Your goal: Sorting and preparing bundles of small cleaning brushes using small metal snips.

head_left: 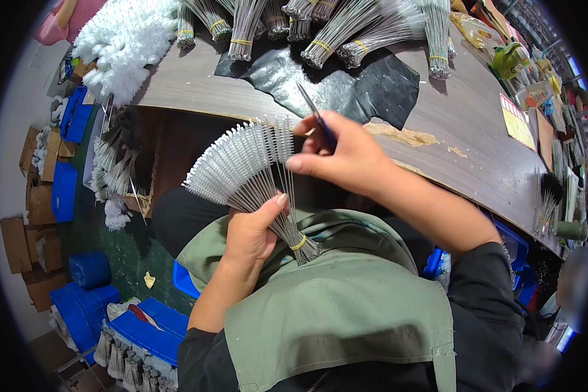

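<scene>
My left hand (251, 232) is wrapped round the wire stems of a fanned bundle of small white tube brushes (232, 166). Their bristled ends spread up and to the left, and a yellow band (298, 243) ties the wire ends together above my lap. In my right hand (336, 153) is a slim pointed tool (317, 111) with a dark blue grip, its tip pointing away from me; whether it is scissors or tweezers I cannot tell. The right thumb and fingertips are at the rightmost brushes of the fan, where a few stand apart from the others.
Across the far table edge lie several banded wire brush bundles (333, 42) beside a black sheet (359, 85). A heap of white brushes (127, 46) is at the far left. Blue bins (85, 310) and cardboard boxes (39, 242) line the floor at left. A green apron (340, 300) covers my lap.
</scene>
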{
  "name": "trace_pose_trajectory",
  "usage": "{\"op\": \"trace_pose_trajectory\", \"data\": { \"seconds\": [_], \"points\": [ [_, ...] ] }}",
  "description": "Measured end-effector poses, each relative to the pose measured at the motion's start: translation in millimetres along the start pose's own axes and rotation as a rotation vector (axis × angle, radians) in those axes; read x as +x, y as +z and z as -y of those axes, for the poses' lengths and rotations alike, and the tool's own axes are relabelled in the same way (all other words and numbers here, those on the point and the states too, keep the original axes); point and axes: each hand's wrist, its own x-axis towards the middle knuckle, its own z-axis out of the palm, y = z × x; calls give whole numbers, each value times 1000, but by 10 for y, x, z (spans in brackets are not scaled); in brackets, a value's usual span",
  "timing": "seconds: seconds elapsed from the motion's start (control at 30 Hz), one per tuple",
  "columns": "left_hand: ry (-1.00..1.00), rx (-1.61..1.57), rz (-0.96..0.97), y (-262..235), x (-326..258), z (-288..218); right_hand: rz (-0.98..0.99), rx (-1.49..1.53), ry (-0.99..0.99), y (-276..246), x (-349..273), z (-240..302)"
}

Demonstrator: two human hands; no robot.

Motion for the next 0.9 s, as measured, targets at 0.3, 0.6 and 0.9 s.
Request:
{"op": "trace_pose_trajectory", "data": {
  "seconds": [0.3, 0.6, 0.9],
  "points": [
    [167, 76, -83, 57, -115, -50, -5, 737, 214, 435, -141, -269],
    [262, 130, -28, 239, -166, -80, 42, 813, 196, 553, -150, -236],
    [230, 106, -17, 221, -149, -63, 49, 834, 187, 563, -153, -257]
  ]
}}
